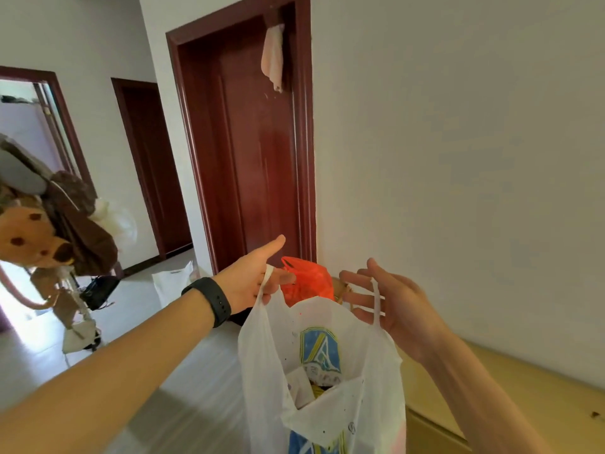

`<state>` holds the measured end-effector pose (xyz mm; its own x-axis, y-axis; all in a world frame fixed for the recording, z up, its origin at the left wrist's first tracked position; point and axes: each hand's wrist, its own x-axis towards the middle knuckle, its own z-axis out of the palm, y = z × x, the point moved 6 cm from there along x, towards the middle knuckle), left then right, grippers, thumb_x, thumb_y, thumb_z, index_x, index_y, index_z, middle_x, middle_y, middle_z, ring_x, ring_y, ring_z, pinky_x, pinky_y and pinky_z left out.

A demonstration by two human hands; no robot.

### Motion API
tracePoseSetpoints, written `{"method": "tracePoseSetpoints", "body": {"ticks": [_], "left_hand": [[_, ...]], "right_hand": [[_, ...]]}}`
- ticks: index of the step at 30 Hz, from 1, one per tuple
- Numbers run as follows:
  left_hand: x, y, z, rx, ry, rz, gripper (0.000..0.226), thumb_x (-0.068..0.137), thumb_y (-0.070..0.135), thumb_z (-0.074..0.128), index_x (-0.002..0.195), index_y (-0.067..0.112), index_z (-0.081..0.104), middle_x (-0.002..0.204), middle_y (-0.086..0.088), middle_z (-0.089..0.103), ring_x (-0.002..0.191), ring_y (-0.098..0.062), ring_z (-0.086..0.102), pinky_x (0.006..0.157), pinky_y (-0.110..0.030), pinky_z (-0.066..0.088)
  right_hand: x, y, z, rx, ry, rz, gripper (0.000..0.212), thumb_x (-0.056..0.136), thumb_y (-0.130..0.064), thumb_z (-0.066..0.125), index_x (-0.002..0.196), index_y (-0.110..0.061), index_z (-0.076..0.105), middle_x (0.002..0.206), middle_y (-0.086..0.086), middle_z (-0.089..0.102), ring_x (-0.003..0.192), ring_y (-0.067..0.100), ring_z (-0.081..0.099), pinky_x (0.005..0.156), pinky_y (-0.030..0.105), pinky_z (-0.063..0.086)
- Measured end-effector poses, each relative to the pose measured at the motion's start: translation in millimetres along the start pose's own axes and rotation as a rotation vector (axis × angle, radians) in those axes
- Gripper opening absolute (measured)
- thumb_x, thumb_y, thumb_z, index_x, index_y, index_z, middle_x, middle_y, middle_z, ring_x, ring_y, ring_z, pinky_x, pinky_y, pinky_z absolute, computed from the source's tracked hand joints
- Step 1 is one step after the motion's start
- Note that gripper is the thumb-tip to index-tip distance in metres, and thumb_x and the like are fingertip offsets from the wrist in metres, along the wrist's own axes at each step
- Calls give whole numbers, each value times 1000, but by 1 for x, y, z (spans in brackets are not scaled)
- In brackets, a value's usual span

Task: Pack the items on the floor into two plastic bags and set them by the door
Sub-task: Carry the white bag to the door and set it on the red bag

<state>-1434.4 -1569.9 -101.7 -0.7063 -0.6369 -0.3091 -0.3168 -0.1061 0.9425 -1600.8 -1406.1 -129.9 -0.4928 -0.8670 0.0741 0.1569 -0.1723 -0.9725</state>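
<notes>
A white plastic bag (327, 381) with a blue and yellow print hangs in front of me, stuffed with packed items. My left hand (252, 276), with a black band on the wrist, hooks curled fingers through the bag's left handle. My right hand (393, 299) carries the right handle looped over its loosely spread fingers. Just beyond the hands an orange plastic bag (306, 280) sits low beside the dark red door (252, 142).
A pink cloth (273, 55) hangs at the door's top. A low yellow wooden cabinet (510, 388) runs along the right wall. At left, a coat rack with a plush toy (29, 237) and a brown jacket stands over a pale floor. Another white bag (173, 280) lies behind.
</notes>
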Motion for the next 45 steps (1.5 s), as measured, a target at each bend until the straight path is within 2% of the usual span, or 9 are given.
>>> {"method": "tracePoseSetpoints", "body": {"ticks": [2,5,9,17,22,26,29,38,45], "left_hand": [[26,14,-14,16,18,13,71,83,70,50,66,6,74,86,-17,65,55,-14,46,62,-28,40],[66,32,-38,-3,44,27,70,86,67,52,93,0,71,71,-8,68,43,-10,44,55,-26,39],[126,55,-67,13,37,74,68,88,65,50,116,4,63,69,-4,72,43,-9,44,54,-25,41],[275,112,-127,26,-21,160,77,89,63,51,136,3,51,90,-10,75,49,-12,36,57,-27,39],[372,166,-154,0,-63,271,71,88,62,54,140,14,50,79,-7,74,65,-20,48,59,-30,39],[447,202,-158,-69,-69,304,57,89,60,57,133,24,49,83,-7,73,43,-12,42,50,-27,37],[505,221,-159,-87,-92,313,56,89,60,57,135,30,45,76,-4,72,44,-11,39,44,-24,35],[646,235,-168,-69,-90,303,39,88,54,61,110,21,62,83,-6,70,45,-11,38,46,-25,34],[735,164,-163,22,-239,-25,45,91,41,60,123,9,56,74,-3,63,40,-11,40,43,-24,35]], "right_hand": [[33,-4,6,-33,-11,7,57,86,-56,62,117,-8,61,115,0,73,104,26,71,87,42,54],[79,-7,15,-80,-14,5,58,85,-57,61,116,-7,62,113,-2,74,100,24,72,81,37,50],[143,-7,20,-115,20,-12,56,80,-59,63,113,-13,67,111,-1,75,81,15,70,74,34,49],[291,-4,22,-64,182,-68,48,89,-49,64,114,-9,65,109,2,75,61,6,60,57,24,46],[378,-19,2,4,395,-128,41,91,-42,65,112,-7,65,103,2,76,53,6,51,51,22,44],[441,-31,-13,15,526,-110,33,92,-34,66,108,-6,65,95,1,77,48,7,45,48,22,39],[484,-35,-26,24,601,-112,29,90,-30,67,107,-6,65,88,0,78,50,8,43,48,23,37],[594,-17,-74,-8,617,-115,24,88,-30,69,97,-8,70,78,-3,75,48,9,39,47,22,36],[646,80,-107,-73,723,148,20,89,-26,68,94,-7,67,81,-2,76,48,8,39,49,22,35]]}}
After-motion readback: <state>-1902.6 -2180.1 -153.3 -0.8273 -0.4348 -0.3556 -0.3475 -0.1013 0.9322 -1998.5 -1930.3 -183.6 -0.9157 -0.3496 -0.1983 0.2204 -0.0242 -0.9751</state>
